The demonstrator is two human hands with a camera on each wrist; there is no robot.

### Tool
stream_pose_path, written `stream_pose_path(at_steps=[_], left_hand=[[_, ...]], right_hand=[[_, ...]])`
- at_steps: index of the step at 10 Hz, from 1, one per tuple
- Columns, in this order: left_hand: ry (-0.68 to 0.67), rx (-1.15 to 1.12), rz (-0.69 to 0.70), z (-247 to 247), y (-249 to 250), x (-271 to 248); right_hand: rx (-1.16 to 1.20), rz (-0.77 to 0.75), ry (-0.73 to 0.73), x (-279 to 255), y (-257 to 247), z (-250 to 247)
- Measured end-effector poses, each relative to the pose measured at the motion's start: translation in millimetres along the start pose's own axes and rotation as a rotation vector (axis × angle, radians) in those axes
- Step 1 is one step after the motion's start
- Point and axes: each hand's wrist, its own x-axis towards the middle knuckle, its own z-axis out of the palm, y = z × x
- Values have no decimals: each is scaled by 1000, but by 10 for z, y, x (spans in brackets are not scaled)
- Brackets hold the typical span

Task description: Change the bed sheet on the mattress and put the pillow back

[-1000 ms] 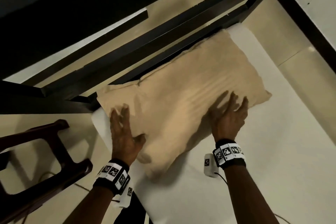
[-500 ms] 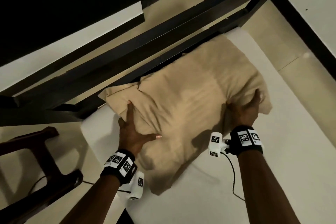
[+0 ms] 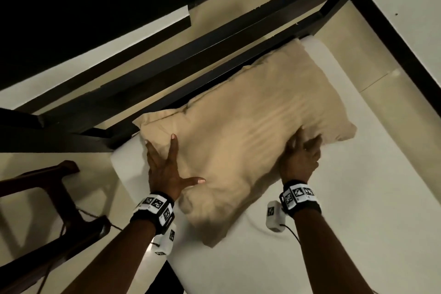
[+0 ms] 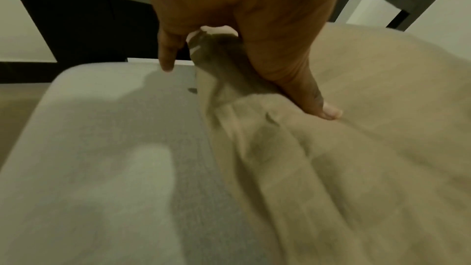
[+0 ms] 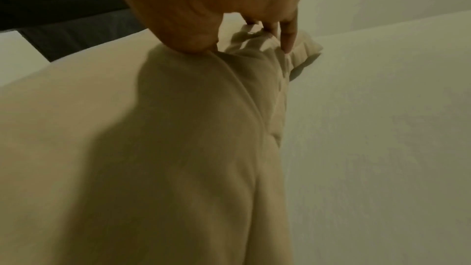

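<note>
A beige pillow [image 3: 250, 126] lies across the head end of the mattress, which is covered in a white sheet [image 3: 358, 210]. My left hand [image 3: 171, 164] presses on the pillow's left end with straight, spread fingers. In the left wrist view the left hand [image 4: 254, 57] has its thumb on the pillow [image 4: 356, 148] and a finger hanging over the sheet [image 4: 102, 128]. My right hand [image 3: 300, 157] grips the pillow's near right edge. The right wrist view shows the right hand [image 5: 244, 43] with thumb and fingers pinching a bunched fold of the pillow [image 5: 178, 148].
A black bed frame [image 3: 214, 55] runs along the pillow's far side. A dark wooden stool [image 3: 59, 198] stands on the pale floor to the left of the mattress corner. White sheet stretches to the right and toward me. A black baseboard [image 3: 393, 38] lines the right wall.
A second ago both palms lay flat on top of the pillow. The right hand has since slid to the near right edge and taken hold; the left stays pressing, fingers spread wider.
</note>
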Motion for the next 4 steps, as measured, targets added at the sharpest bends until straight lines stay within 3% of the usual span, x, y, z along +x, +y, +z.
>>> stream_pose_path(at_steps=[1, 2, 4], left_hand=[[6, 79, 48, -75, 8, -91], [-69, 99, 102, -177, 15, -272], [-102, 148, 170, -575, 149, -871]], right_hand=[[33, -96, -95, -300, 4, -66], [67, -198, -188, -658, -24, -192], [125, -341, -287, -1369, -163, -669]])
